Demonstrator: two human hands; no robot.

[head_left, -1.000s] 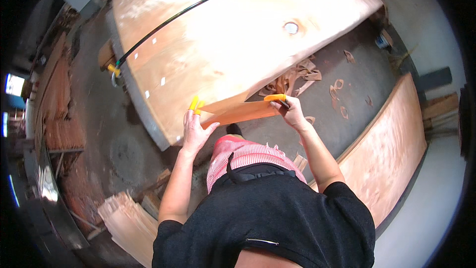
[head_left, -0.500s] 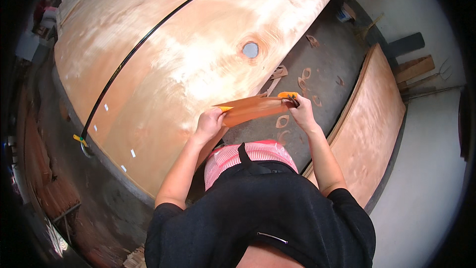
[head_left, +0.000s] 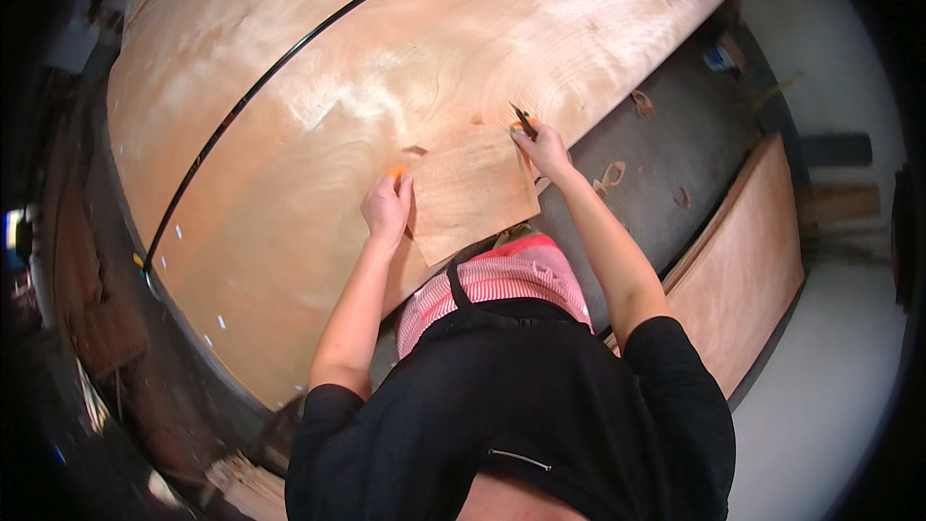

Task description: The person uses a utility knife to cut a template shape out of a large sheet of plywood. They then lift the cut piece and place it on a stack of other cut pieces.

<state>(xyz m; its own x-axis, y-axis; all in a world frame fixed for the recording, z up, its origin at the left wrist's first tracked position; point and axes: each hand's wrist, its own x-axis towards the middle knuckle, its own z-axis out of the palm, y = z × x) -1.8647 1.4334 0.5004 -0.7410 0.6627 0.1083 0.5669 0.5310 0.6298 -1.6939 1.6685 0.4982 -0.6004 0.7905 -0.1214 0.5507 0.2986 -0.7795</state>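
Note:
My left hand [head_left: 388,205] pinches the left edge of a squarish piece of thin wood veneer [head_left: 473,191], with a bit of orange showing at the fingertips. At the piece's upper right corner is my right hand [head_left: 543,149], closed around a slim dark pointed tool [head_left: 523,122] that sticks up past the fingers. Another orange bit shows beside that tool. The piece lies over, or just above, the near edge of a large pale veneer sheet [head_left: 289,212]; whether it touches cannot be made out. No hole shows in the sheet.
A long thin black strip [head_left: 253,89] arcs across the large sheet. Small white marks [head_left: 220,321] dot its left edge. Veneer scraps [head_left: 613,174] litter the dark floor to the right. Beyond them a stack of wood sheets [head_left: 743,270] stands near a pale wall.
Both hands have moved up and away from my body, bringing the veneer piece from edge-on to nearly flat over the sheet. A round hole in the sheet has gone from sight.

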